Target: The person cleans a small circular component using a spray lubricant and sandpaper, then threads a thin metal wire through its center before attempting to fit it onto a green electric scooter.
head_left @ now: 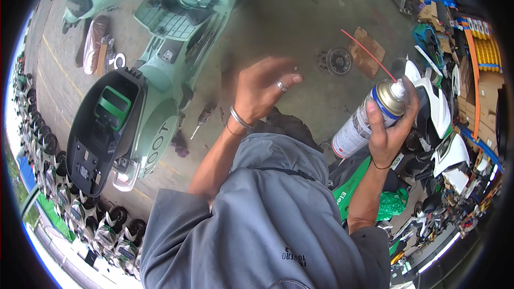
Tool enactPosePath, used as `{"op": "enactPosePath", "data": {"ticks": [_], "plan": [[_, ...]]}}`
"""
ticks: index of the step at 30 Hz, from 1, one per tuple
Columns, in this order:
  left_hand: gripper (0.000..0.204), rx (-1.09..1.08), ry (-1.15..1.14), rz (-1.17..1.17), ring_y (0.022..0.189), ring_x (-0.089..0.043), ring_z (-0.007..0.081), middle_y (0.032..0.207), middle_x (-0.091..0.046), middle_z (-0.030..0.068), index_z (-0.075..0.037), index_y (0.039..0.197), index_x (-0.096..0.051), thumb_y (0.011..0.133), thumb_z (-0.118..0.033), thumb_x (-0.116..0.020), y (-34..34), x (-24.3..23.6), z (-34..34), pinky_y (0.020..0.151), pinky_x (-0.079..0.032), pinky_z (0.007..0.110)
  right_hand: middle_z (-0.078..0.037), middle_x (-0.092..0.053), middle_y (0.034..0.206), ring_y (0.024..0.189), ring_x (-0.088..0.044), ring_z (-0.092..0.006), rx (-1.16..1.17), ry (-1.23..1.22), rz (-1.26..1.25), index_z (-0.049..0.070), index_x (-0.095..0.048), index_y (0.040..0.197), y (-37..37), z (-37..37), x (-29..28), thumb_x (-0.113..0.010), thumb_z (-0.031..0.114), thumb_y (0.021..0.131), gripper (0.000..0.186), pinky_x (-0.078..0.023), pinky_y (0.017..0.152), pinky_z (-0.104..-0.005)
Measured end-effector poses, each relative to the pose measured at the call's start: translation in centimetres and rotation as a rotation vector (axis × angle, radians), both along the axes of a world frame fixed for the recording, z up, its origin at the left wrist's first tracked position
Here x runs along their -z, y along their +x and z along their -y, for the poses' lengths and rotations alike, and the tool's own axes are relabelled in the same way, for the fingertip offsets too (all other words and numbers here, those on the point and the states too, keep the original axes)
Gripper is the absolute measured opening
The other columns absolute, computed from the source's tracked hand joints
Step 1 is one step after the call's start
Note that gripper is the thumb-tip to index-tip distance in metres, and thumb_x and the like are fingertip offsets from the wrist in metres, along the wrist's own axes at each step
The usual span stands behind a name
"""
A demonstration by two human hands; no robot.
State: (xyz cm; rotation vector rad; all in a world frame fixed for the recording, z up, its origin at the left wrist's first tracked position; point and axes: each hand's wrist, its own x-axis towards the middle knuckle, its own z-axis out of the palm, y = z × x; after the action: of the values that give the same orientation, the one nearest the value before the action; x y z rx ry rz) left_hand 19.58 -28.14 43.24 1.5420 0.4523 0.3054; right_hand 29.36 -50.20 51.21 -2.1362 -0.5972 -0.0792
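In my right hand (pixel 390 138) is a spray can (pixel 354 132) with a white label, a blue band and a gold-coloured top. The can tilts, its white nozzle end up and to the right. A thin red straw (pixel 367 52) sticks out of the nozzle, pointing away to the far left. My fingers wrap round the can's top, one of them close to the nozzle. My left hand (pixel 262 88), with a ring and a bracelet, hovers in front of my body. Its fingers are partly blurred, the thumb stands apart, and I see nothing held in it.
A pale green scooter (pixel 160 85) stands at left with its black underseat bin (pixel 88 152) exposed. A drill-like tool (pixel 203 118) lies on the floor beside it. Ahead are a round wheel hub (pixel 338 61) and brown cardboard (pixel 368 48). White body panels (pixel 436 104) crowd the right.
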Motion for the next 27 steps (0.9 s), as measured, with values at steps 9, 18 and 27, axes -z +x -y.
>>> {"op": "enactPosePath", "data": {"ticks": [9,18,27], "plan": [[0.029,-0.045,0.212,-0.316,0.071,-0.062,0.0283,0.083,-0.067,0.0138,0.0,0.098,-0.067,0.085,-0.026,-0.068,-7.6,1.6,-5.8,0.067,-0.05,0.034,-0.019,-0.054,0.119,0.105,-0.057,-0.0366,-0.477,-0.292,-0.215,0.001,-0.045,0.129,0.1,-11.8,11.4,-0.079,0.019,0.07,0.071,-0.047,0.089,-0.042],[0.038,-0.401,-0.676,-0.756,0.07,-0.065,0.0216,0.083,-0.07,0.0137,0.004,0.091,-0.069,0.091,-0.032,-0.06,-15.8,12.0,-11.5,0.069,-0.051,0.034,-0.017,-0.055,0.12,0.106,-0.057,-0.0395,-0.774,-0.536,-0.234,0.006,-0.048,0.121,-2.3,-24.6,25.0,-0.078,0.014,0.067,0.063,-0.05,0.087,-0.0455],[0.03,-1.232,-0.794,-0.397,0.059,-0.052,0.0087,0.083,-0.068,0.0099,0.007,0.101,-0.064,0.086,-0.018,-0.068,-24.6,15.1,-5.5,0.052,-0.041,0.021,-0.015,-0.054,0.118,0.105,-0.057,-0.0387,-1.054,-0.689,-0.201,0.008,-0.048,0.12,-4.5,-32.3,31.8,-0.079,0.013,0.066,0.063,-0.049,0.086,-0.0456]]}}
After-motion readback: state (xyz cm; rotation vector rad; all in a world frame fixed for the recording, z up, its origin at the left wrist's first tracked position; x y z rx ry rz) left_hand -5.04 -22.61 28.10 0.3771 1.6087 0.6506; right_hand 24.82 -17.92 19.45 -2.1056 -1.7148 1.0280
